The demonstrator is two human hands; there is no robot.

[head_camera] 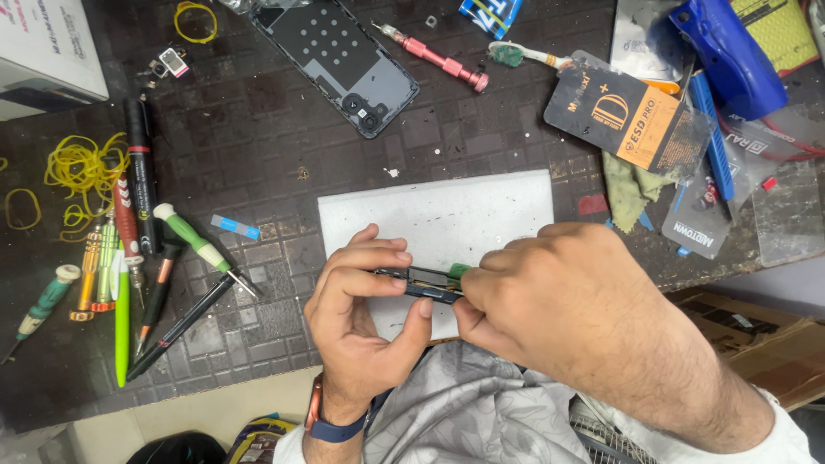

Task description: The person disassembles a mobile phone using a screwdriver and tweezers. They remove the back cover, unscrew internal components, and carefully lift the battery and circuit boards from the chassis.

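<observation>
Working at lower centre of the frame, both hands close on a slim dark phone body seen edge-on (421, 283), held just above a pale grey rectangular work pad (438, 215). The left hand (361, 318) pinches the phone body between curled fingers on top and the thumb beneath; the right hand (550, 301) is closed at its other end, fingertips pressed to the edge where a small green tab-like piece (459, 270) shows — what that piece is cannot be told.

Progress, judged from the layout: disassembly looks well advanced. A grey plastic phone back cover with camera cut-outs (344, 56) already lies detached at upper centre, well apart from the hands, and a small loose camera module (172, 62) sits at upper left. Whether the part now handled is being freed or refitted cannot be told — the fingers hide the seam.

Unused at this moment: a pink metal precision screwdriver (438, 58) near the cover, a green-and-white handled screwdriver (199, 245) among pens and drivers at left, yellow rubber bands (82, 167) at far left, and a black-and-orange flat packet (627, 116) at upper right, all on the dark embossed bench mat (258, 146).
</observation>
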